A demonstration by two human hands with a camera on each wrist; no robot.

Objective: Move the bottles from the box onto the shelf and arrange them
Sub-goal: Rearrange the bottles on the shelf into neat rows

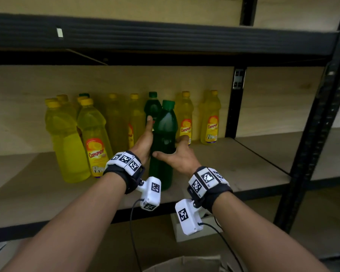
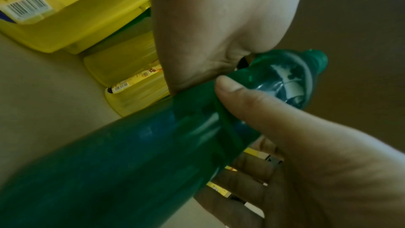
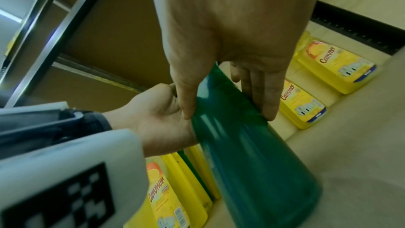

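A dark green bottle (image 1: 163, 134) with a green cap stands upright on the wooden shelf (image 1: 234, 163), near its front. My left hand (image 1: 147, 134) holds its left side, thumb pointing up along the shoulder and fingers hidden behind. My right hand (image 1: 175, 152) grips the waist from the right. The right wrist view shows its thumb (image 3: 186, 107) and fingers (image 3: 265, 103) on either side of the green bottle (image 3: 252, 153). In the left wrist view the right thumb (image 2: 245, 100) presses on the bottle (image 2: 131, 153). A second green bottle (image 1: 153, 107) stands behind.
Several yellow bottles (image 1: 92, 138) stand along the back and left of the shelf, and two more (image 1: 210, 118) to the right. A black upright (image 1: 312, 134) bounds the right side. A cardboard box's rim (image 1: 185, 264) shows below, and a white block (image 1: 178, 230) lies under the shelf.
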